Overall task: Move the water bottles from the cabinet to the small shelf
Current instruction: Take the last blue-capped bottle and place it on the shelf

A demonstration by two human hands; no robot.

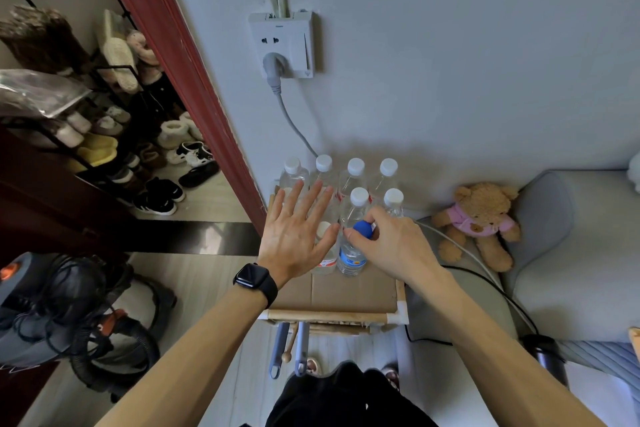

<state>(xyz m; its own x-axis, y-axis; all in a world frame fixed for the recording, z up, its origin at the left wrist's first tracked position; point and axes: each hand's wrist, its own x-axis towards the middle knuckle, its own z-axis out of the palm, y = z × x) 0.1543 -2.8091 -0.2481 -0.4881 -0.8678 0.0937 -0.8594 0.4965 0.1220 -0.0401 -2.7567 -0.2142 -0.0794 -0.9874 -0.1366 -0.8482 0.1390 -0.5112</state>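
Head view. Reference: the blue-capped bottle [350, 255], upright in the front row on the small shelf [353, 293].

Right hand [391, 243]: fingers [373, 215] curled down and pinched on the blue cap from above.

Left hand [298, 232]: fingers spread flat, gripping nothing. It lies just left of the reference, over a white-capped bottle [325, 258]. Cannot tell whether that bottle touches the reference or only stands beside it.

Behind the reference, toward the wall: six more white-capped bottles [359, 198] in two rows, all upright.

Judgement: this is the set-down step, with the bottle seated or nearly so.

- Confirm the base sits flat on the cardboard top before loosening the pinch.
- Lift the fingers straight up, so the cap is not tugged sideways into the row behind.
- Use the flat left palm as a guard, since the neighbouring bottle looks the likeliest to tip.
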